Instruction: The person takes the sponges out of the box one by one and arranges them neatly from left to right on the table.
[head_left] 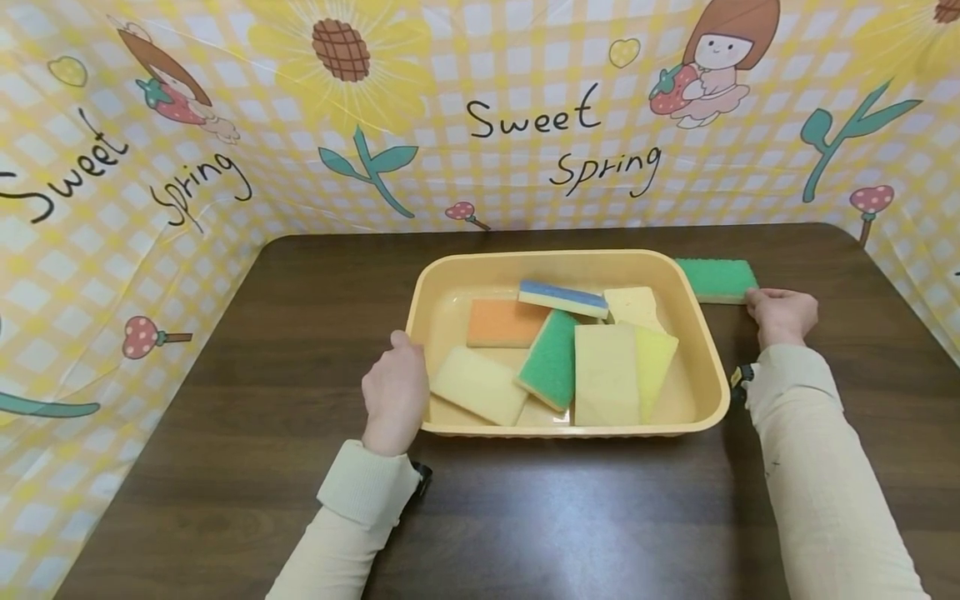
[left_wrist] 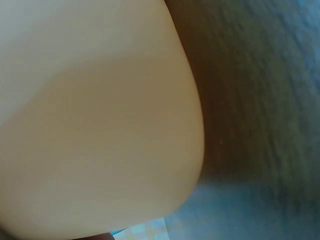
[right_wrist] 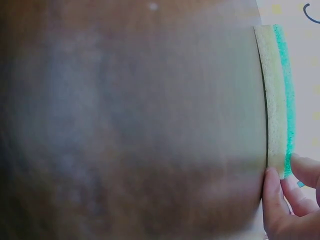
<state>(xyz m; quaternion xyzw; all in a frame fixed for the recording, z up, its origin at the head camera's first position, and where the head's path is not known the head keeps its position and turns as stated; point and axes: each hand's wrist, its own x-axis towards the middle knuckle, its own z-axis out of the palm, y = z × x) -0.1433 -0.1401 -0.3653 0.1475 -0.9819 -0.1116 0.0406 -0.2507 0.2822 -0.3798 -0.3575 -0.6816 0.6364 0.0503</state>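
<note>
Looking down from the head, the view takes in both hands. The right hand pinches the near right corner of a green-topped sponge, which is just beyond the right rim of a yellow tray, towards the back of the dark table. The left hand is against the tray's left side; its fingers are hidden, so I cannot tell whether they grip the rim. In the tray are an orange sponge, a blue-topped one, a second green one, a yellow piece and three cream pieces. A patterned cloth hangs behind.

From the left wrist, a pale rounded surface fills much of the picture, too close and blurred to name, with the tabletop beside it; the hold is no clearer here.

The right wrist reveals what the head view barely shows: the outer sponge's thick cream layer beneath its thinner green one. Fingertips press on both layers at one end, pinching it. I cannot tell whether its underside touches the table.
</note>
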